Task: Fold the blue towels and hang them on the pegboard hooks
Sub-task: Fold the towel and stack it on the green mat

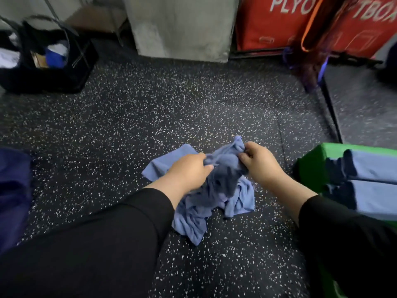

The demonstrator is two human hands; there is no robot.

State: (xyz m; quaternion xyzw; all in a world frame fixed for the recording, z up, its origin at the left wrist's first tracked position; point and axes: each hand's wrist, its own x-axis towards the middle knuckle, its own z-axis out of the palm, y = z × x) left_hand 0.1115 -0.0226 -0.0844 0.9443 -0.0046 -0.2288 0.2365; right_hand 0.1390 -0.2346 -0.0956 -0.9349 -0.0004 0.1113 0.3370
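Both hands pinch a crumpled blue towel over the speckled floor: left hand, right hand. Folded blue towels lie on a green box nearby.

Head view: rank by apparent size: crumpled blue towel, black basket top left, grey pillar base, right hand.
1. grey pillar base
2. black basket and crumpled blue towel: look alike; the towel is nearer, so unsure
3. right hand

Red plyo boxes, black basket
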